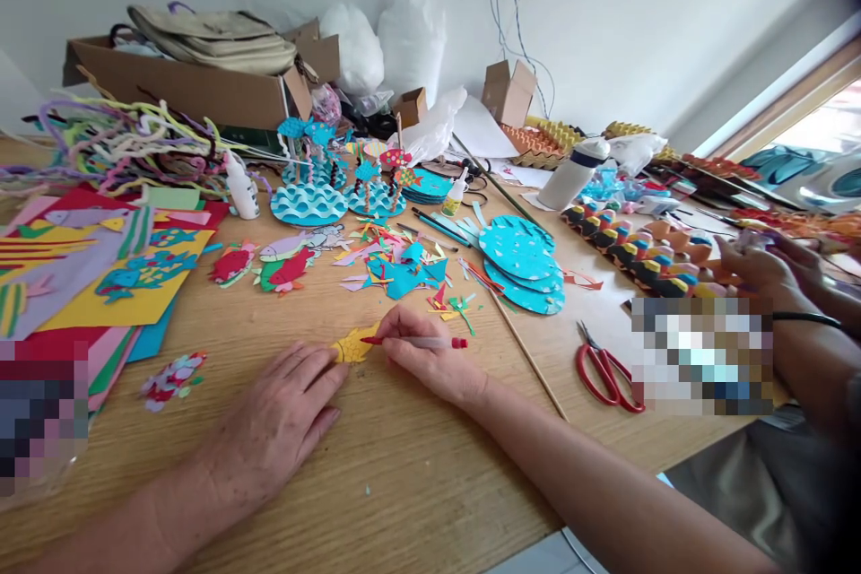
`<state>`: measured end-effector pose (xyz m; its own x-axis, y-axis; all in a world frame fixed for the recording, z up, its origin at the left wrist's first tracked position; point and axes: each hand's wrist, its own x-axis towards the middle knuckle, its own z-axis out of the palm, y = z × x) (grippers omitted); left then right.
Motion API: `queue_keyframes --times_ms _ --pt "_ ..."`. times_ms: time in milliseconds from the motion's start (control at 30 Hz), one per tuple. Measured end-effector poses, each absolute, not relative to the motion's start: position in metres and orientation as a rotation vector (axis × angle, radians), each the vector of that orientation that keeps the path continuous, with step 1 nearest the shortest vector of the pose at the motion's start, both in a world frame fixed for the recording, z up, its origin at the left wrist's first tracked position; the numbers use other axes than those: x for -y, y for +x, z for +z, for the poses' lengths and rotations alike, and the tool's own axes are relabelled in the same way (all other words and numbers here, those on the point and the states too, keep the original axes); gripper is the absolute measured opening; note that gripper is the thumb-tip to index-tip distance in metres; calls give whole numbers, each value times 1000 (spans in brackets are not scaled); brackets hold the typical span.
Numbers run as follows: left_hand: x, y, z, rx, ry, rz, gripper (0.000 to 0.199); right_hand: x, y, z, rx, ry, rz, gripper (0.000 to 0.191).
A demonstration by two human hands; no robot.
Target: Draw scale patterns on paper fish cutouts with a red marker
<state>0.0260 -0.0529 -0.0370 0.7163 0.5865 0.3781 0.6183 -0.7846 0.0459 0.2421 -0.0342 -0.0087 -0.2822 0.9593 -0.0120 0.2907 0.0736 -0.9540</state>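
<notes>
A small yellow paper fish [350, 348] lies flat on the table between my two hands, with dark lines drawn on it. My left hand [279, 408] rests palm down, its fingers stretched out and the fingertips touching the fish's left end. In my right hand [430, 363] is a red felt-tip pen [434, 343], pinched so that its tip meets the right part of the fish. Above my left hand lie cut paper fish in red [291, 271] and other colours. To its left is a little pile of coloured paper scales [173, 381].
Blue paper scraps [407, 271] and stacked blue discs [517, 251] lie beyond my right hand. Red-handled scissors [609, 377] and a thin wooden stick [531, 359] are to the right. Coloured sheets [152, 309] cover the left. Another person's hands [760, 269] work at far right.
</notes>
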Motion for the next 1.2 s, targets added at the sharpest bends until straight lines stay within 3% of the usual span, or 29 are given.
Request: queue_keyframes --times_ms 100,400,633,1200 --pt "53 26 -36 978 -2822 -575 31 36 243 -14 1703 -1272 1168 2" --pt "54 26 -36 951 -2822 -580 31 35 238 -20 1806 -1353 991 10" --pt "58 31 -27 1121 -2956 -499 30 36 240 -22 1767 -1299 1105 2" --pt "61 34 -17 1243 -2990 -308 30 34 240 -16 1775 -1331 1069 14"
